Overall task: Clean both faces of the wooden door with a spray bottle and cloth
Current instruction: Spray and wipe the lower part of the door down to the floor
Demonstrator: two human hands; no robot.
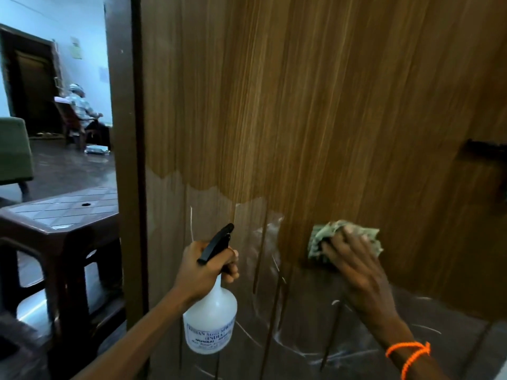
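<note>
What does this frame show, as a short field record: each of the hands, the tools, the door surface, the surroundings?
left hand: left hand grips the neck of the spray bottle, nozzle toward the door
right hand: right hand presses a green cloth flat on the door
door: door open; lower part hazy with white streaks, upper part plain grain
fitting: dark latch at right edge
surroundings: brown table beyond the door; seated person far back

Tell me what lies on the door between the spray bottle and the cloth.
Head view: only the bare door face, marked with dark drip lines and whitish wet smears. No other object sits between spray bottle and cloth.
</note>
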